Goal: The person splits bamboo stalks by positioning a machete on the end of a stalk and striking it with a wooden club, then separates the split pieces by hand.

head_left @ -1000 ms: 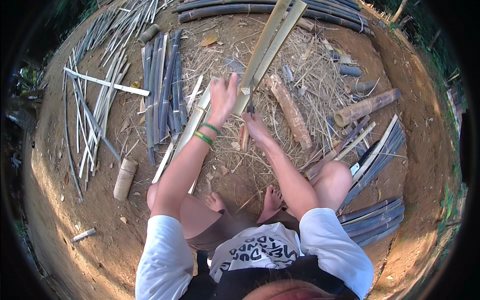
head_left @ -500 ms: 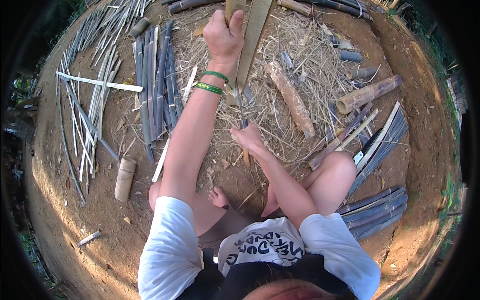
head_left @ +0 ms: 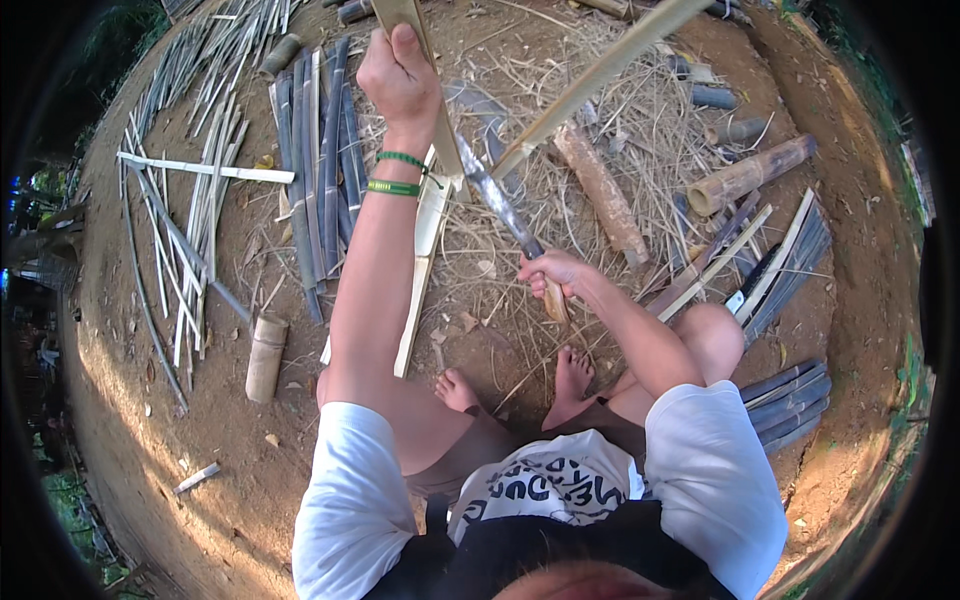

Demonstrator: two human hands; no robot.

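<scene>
left hand (head_left: 400, 85): closed round strip (head_left: 443, 130), near top of view | right hand (head_left: 553, 272): gripping knife (head_left: 516, 226) by its lower end | knife: slanting up-left, upper end between that strip and second strip (head_left: 605, 85), which splays out rightward | log (head_left: 600, 190): on straw (head_left: 640, 130), right of knife | dark slats (head_left: 331, 150): left of left hand

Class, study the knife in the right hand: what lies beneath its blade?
Around the knife blade, dry shavings show beneath, strewn over brown ground; whatever the metal covers cannot be seen.
</scene>
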